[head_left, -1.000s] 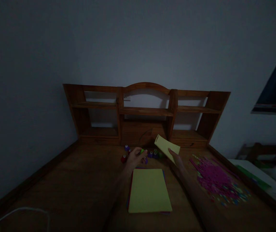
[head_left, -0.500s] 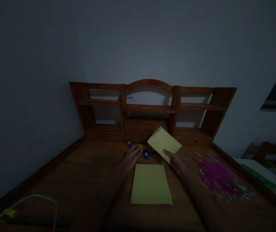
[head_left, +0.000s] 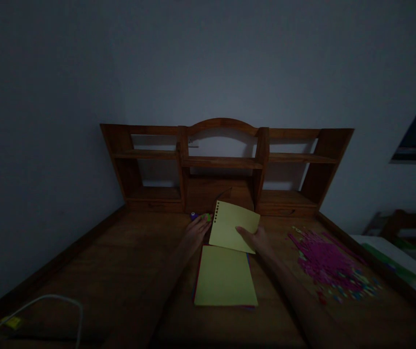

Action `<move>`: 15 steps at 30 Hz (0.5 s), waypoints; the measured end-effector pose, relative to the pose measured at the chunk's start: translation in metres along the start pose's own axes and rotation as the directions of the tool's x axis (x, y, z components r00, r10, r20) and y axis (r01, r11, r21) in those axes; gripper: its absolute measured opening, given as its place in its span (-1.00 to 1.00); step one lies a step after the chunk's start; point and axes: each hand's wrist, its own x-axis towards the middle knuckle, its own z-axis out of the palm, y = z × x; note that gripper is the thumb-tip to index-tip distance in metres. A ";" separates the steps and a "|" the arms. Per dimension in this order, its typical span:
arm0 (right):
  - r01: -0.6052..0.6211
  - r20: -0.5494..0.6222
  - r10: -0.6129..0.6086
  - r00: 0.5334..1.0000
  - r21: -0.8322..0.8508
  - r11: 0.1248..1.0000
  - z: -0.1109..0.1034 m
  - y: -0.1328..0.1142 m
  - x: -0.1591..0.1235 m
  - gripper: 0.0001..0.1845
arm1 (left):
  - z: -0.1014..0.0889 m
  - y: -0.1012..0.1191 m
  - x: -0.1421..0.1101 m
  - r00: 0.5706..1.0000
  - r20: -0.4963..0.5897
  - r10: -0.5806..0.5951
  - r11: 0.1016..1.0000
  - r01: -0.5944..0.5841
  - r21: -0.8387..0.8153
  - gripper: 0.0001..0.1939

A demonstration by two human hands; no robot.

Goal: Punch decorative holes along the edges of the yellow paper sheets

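My right hand (head_left: 259, 240) grips a pale yellow paper sheet (head_left: 234, 228) by its right lower part, thumb on top. A row of torn binder holes runs down the sheet's left edge. Just left of that edge, my left hand (head_left: 196, 230) is closed around a small green craft punch (head_left: 207, 217), mostly covered by fingers. Beside it sits a purple craft punch (head_left: 193, 215) with a round white top. Below the raised sheet lies a stack of yellow paper (head_left: 226, 278), with red and blue edges peeking out from beneath.
A wooden shelf unit (head_left: 222, 163) stands along the back of the desk. Pink strips (head_left: 324, 261) and small coloured bits are heaped at the right. A white cable (head_left: 58, 296) curves at the front left, near a yellow object (head_left: 12, 322).
My right hand has brought the sheet left and turned it, so its holed edge now lies beside my left hand. The sheet now hides several purple punches.
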 end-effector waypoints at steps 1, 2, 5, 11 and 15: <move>0.001 0.004 -0.001 1.000 -0.018 1.000 0.001 -0.002 -0.001 -0.43 | 0.000 -0.001 0.001 1.000 -0.013 -0.001 1.000 0.001 0.016 -0.78; 0.002 0.013 -0.001 1.000 -0.032 0.999 0.001 -0.003 -0.001 -0.43 | 0.001 -0.002 0.002 1.000 -0.019 0.000 0.999 0.000 0.037 -0.79; 0.003 0.048 0.000 0.999 -0.054 0.999 0.002 -0.003 -0.002 -0.43 | 0.006 -0.003 0.001 1.000 0.005 0.004 0.996 -0.004 0.092 -0.78; 0.008 0.062 -0.005 0.998 -0.060 0.998 0.000 0.001 0.001 -0.45 | 0.014 0.000 -0.004 0.999 0.040 0.020 0.993 -0.024 0.116 -0.77; 0.018 0.066 -0.013 0.998 -0.071 0.997 0.000 0.000 0.001 -0.47 | 0.015 0.001 -0.004 0.999 0.052 0.017 0.993 -0.023 0.113 -0.76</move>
